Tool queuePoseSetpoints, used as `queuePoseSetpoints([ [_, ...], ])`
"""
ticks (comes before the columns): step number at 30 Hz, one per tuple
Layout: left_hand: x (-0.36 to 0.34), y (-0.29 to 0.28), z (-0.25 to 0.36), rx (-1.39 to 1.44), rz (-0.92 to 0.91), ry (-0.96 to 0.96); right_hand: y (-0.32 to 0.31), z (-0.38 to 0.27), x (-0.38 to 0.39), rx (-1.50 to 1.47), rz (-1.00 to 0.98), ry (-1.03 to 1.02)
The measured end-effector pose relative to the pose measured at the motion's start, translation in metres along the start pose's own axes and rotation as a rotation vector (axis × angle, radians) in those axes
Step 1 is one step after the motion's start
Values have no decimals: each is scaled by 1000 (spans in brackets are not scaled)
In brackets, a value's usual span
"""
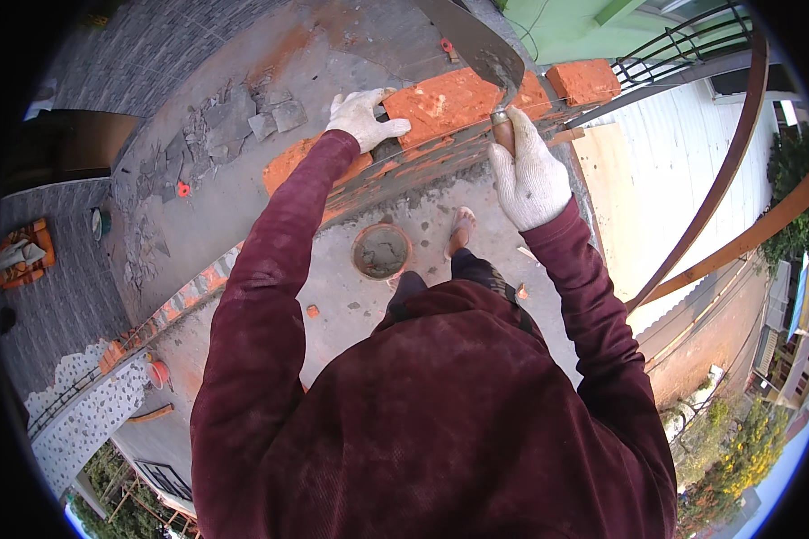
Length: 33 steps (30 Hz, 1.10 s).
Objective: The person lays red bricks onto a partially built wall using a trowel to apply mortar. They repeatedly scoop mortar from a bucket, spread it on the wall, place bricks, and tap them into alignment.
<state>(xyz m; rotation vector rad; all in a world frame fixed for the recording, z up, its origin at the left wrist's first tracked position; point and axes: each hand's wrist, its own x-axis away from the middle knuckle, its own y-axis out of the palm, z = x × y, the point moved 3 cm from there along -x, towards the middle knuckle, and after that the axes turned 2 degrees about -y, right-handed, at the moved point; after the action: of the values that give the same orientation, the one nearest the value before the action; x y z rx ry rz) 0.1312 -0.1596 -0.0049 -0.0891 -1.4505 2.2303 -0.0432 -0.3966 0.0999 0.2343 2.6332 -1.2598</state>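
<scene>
My gloved left hand (361, 121) grips the left end of a red brick (445, 103) on top of a low brick wall (395, 166), with its thumb along the near side. My gloved right hand (526, 175) holds a trowel by its wooden handle; the curved metal blade (490, 58) rises over the bricks. Another brick (288, 166) lies left of my left hand, and one more (582, 83) sits to the right along the wall. A thin string runs along the wall's top.
Below me are a round bucket of grey mortar (382, 251) and my feet. Broken tile pieces (238, 121) lie beyond the wall. At right are a black railing (683, 49), curved brown metal bars (737, 144) and a drop to the ground outside. A red bucket (158, 374) stands at left.
</scene>
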Motion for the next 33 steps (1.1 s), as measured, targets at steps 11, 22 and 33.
queuePoseSetpoints([
  [11, -9, -1, -7, -19, -109, -76, 54, -3, -22, 29, -93, -20],
  [22, -12, 3, -1, 29, -122, -83, 84, 21, -29, 125, -397, 127],
  [33, -9, -5, 2, -1, -203, -106, 82, 30, -30, 121, -385, 135],
])
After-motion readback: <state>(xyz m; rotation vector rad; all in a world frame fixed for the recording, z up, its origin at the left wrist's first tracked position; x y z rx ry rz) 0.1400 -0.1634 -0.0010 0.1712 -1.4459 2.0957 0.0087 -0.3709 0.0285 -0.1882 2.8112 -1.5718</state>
